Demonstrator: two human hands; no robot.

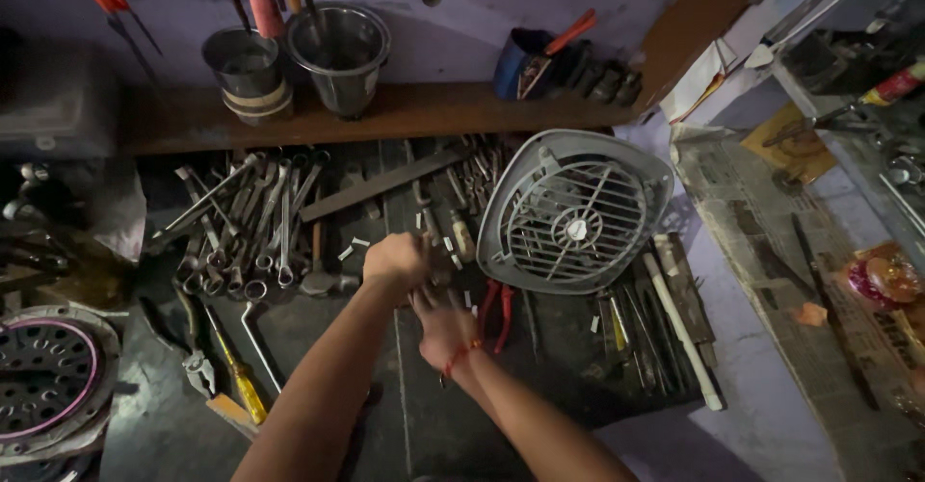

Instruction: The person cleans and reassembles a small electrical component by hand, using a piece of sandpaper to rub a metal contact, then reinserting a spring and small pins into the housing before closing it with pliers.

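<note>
My left hand (395, 260) hovers over the middle of the dark workbench with its fingers curled; whether it grips anything is hidden. My right hand (438, 320), a red thread band at its wrist, sits just below and right of it with fingers spread, pointing up toward the left hand. Red-handled pliers (498, 311) lie right beside my right hand. A grey round-cornered fan grille (575, 214) leans to the right of both hands. Small white bits (358, 243) are scattered around the hands.
A pile of wrenches (241, 222) lies at left, with a long flat file (381, 185) behind the hands. A yellow-handled screwdriver (243, 386) and pliers (196, 362) sit lower left, near a round perforated disc (48, 376). Two metal cups (342, 53) stand on the shelf. Newspaper (771, 241) covers the right.
</note>
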